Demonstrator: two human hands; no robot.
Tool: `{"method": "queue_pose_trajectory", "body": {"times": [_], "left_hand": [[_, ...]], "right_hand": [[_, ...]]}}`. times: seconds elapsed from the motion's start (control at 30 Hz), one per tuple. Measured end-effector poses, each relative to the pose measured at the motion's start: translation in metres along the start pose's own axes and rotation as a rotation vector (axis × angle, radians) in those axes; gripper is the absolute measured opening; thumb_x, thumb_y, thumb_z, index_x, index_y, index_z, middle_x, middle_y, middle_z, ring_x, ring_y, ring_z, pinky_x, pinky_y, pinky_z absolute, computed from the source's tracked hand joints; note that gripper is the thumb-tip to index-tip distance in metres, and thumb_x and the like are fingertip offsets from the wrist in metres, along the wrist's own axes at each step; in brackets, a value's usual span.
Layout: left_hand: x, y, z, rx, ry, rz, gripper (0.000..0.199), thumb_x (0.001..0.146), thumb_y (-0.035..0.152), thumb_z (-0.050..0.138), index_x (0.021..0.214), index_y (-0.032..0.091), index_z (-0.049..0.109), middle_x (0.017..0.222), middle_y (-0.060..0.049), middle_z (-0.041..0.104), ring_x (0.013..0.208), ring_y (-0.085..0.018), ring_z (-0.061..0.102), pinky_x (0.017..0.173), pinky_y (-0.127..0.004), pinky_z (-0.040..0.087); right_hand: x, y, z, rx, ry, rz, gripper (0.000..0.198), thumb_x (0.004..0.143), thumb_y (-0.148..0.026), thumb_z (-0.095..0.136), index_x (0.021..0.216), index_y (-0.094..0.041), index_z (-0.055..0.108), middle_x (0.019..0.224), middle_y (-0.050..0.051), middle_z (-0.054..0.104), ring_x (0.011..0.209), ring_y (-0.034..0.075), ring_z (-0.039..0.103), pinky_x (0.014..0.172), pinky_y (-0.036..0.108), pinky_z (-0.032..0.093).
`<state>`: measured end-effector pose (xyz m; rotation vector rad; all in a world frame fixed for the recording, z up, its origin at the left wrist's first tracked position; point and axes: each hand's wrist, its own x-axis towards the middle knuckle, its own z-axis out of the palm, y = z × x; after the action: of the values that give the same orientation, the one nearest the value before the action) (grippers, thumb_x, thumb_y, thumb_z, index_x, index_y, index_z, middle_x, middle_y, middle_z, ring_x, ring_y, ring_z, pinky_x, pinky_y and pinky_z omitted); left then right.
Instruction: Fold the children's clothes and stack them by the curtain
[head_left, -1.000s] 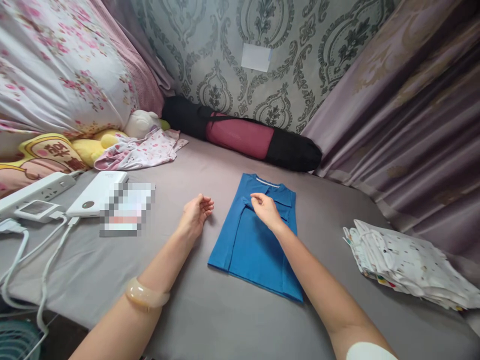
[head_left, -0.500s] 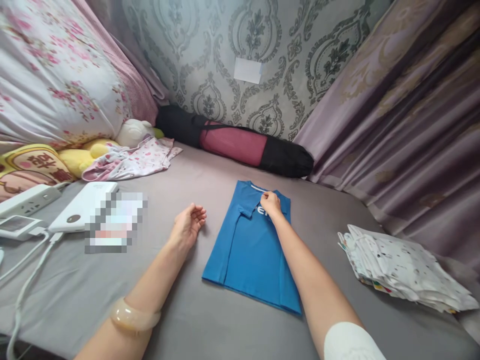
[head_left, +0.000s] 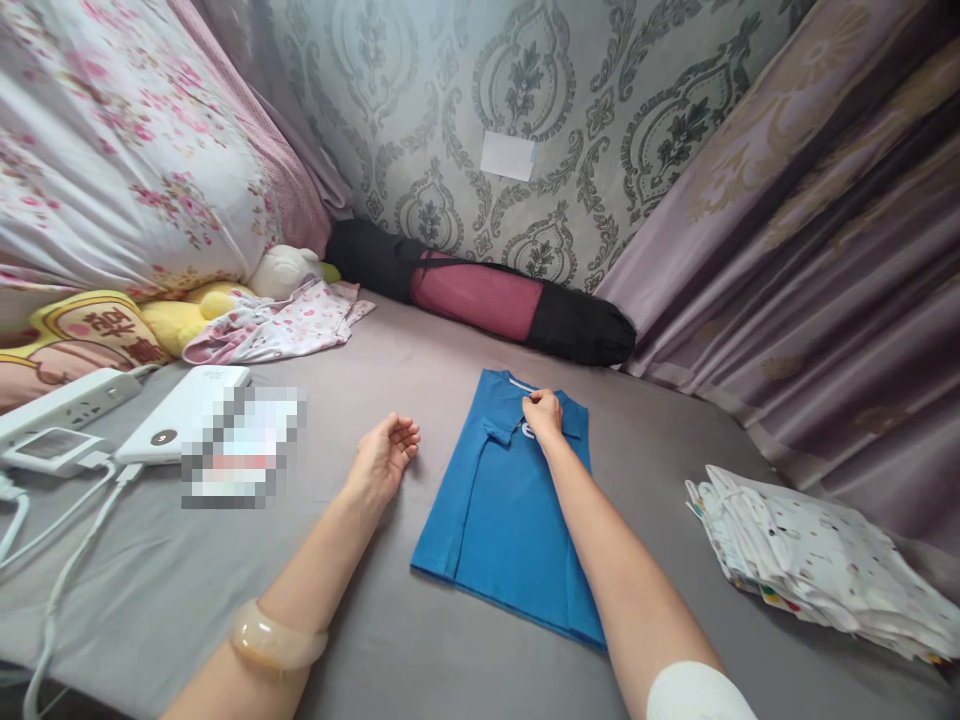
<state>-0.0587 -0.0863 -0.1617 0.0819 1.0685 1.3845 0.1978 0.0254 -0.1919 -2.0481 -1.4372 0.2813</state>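
Observation:
A blue T-shirt (head_left: 510, 520) lies on the grey bed sheet with its sides folded inward, making a long panel. Its collar faces away from me, and one short sleeve lies across the upper left front. My right hand (head_left: 543, 412) is at the shirt's upper front just below the collar, fingers pinched on the fabric and partly covering white lettering. To the left of the shirt, my left hand (head_left: 387, 455) rests apart from it, palm turned inward, fingers loosely curled with nothing in them. A pale bangle (head_left: 277, 640) circles the left wrist.
Folded white printed clothes (head_left: 817, 560) are stacked at right. A black and pink roll bag (head_left: 480, 295) lies along the wall. At left are a white power bank (head_left: 184, 415) with cables, a power strip (head_left: 67, 405), a blurred-out rectangle, a printed cloth (head_left: 285, 325) and plush toys (head_left: 176, 320).
The view has shifted slightly, so everything sits a little lower and farther right. My right hand stays by the collar and covers more of the lettering. My left hand stays beside the shirt.

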Motion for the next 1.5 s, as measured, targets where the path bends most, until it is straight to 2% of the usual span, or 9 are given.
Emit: {"method": "queue_pose_trajectory", "body": {"times": [0.2, 0.4, 0.63, 0.77, 0.9, 1.0, 1.13, 1.27, 1.5], "left_hand": [[0.002, -0.001, -0.001, 0.001, -0.011, 0.007, 0.029, 0.092, 0.016, 0.045, 0.066, 0.012, 0.057, 0.056, -0.002, 0.060, 0.046, -0.008, 0.057, 0.045, -0.017, 0.044], [0.000, -0.001, 0.000, 0.000, -0.007, 0.009, 0.028, 0.091, 0.015, 0.045, 0.066, 0.012, 0.057, 0.056, -0.003, 0.060, 0.046, -0.008, 0.056, 0.045, -0.017, 0.044], [-0.001, 0.000, 0.000, 0.010, -0.002, 0.007, 0.026, 0.089, 0.016, 0.046, 0.066, 0.012, 0.057, 0.056, -0.003, 0.060, 0.047, -0.009, 0.057, 0.045, -0.017, 0.045], [0.002, -0.001, -0.002, 0.018, -0.016, 0.008, 0.021, 0.087, 0.017, 0.050, 0.067, 0.013, 0.057, 0.057, -0.003, 0.061, 0.047, -0.009, 0.057, 0.046, -0.017, 0.045], [0.003, -0.002, -0.004, 0.020, -0.040, 0.009, 0.016, 0.084, 0.017, 0.054, 0.069, 0.014, 0.057, 0.058, -0.002, 0.061, 0.048, -0.009, 0.057, 0.047, -0.017, 0.045], [0.002, -0.002, -0.004, 0.009, -0.039, 0.006, 0.018, 0.086, 0.015, 0.051, 0.069, 0.013, 0.057, 0.059, -0.003, 0.061, 0.048, -0.009, 0.057, 0.046, -0.017, 0.045], [-0.001, 0.000, -0.002, -0.002, -0.030, 0.000, 0.023, 0.090, 0.013, 0.046, 0.068, 0.012, 0.056, 0.058, -0.003, 0.061, 0.047, -0.009, 0.057, 0.046, -0.018, 0.046], [-0.001, 0.000, -0.001, 0.005, -0.019, -0.006, 0.024, 0.091, 0.014, 0.046, 0.069, 0.012, 0.056, 0.058, -0.003, 0.061, 0.047, -0.008, 0.057, 0.045, -0.017, 0.045], [0.002, -0.001, -0.003, 0.014, -0.036, 0.001, 0.018, 0.086, 0.015, 0.052, 0.069, 0.014, 0.056, 0.058, -0.003, 0.061, 0.047, -0.009, 0.057, 0.046, -0.017, 0.046]], "right_hand": [[-0.009, -0.021, -0.002, 0.096, 0.017, -0.077, 0.021, 0.079, -0.024, 0.051, 0.094, -0.018, 0.064, 0.095, 0.009, 0.071, 0.092, 0.022, 0.065, 0.088, 0.032, 0.047], [-0.027, -0.039, 0.006, 0.155, -0.007, -0.232, 0.018, 0.080, -0.018, 0.050, 0.093, -0.018, 0.061, 0.102, 0.008, 0.070, 0.100, 0.021, 0.064, 0.093, 0.030, 0.044], [-0.044, -0.048, 0.021, 0.061, -0.102, -0.397, 0.016, 0.081, -0.013, 0.050, 0.093, -0.018, 0.059, 0.112, 0.010, 0.066, 0.107, 0.019, 0.061, 0.097, 0.028, 0.041], [-0.052, -0.049, 0.023, -0.064, -0.149, -0.416, 0.012, 0.086, -0.022, 0.051, 0.094, -0.018, 0.059, 0.099, 0.009, 0.066, 0.100, 0.020, 0.061, 0.091, 0.029, 0.042], [-0.057, -0.052, 0.020, -0.127, -0.166, -0.429, 0.025, 0.093, -0.037, 0.046, 0.097, -0.017, 0.061, 0.101, 0.011, 0.067, 0.106, 0.022, 0.059, 0.096, 0.032, 0.039], [-0.055, -0.058, 0.017, -0.172, -0.187, -0.424, 0.042, 0.098, -0.038, 0.035, 0.120, -0.011, 0.058, 0.132, 0.017, 0.058, 0.130, 0.024, 0.045, 0.110, 0.036, 0.027], [-0.043, -0.069, 0.021, -0.263, -0.332, -0.395, 0.062, 0.100, -0.043, 0.022, 0.148, -0.005, 0.033, 0.159, 0.016, 0.022, 0.148, 0.026, 0.013, 0.118, 0.044, 0.006], [-0.032, -0.074, 0.029, -0.308, -0.412, -0.374, 0.070, 0.100, -0.048, 0.017, 0.152, -0.002, 0.022, 0.160, 0.015, 0.014, 0.149, 0.025, 0.006, 0.119, 0.044, 0.001], [-0.027, -0.066, 0.042, -0.330, -0.401, -0.343, 0.070, 0.099, -0.048, 0.019, 0.151, -0.001, 0.023, 0.160, 0.015, 0.014, 0.149, 0.024, 0.008, 0.119, 0.040, 0.002]]}}
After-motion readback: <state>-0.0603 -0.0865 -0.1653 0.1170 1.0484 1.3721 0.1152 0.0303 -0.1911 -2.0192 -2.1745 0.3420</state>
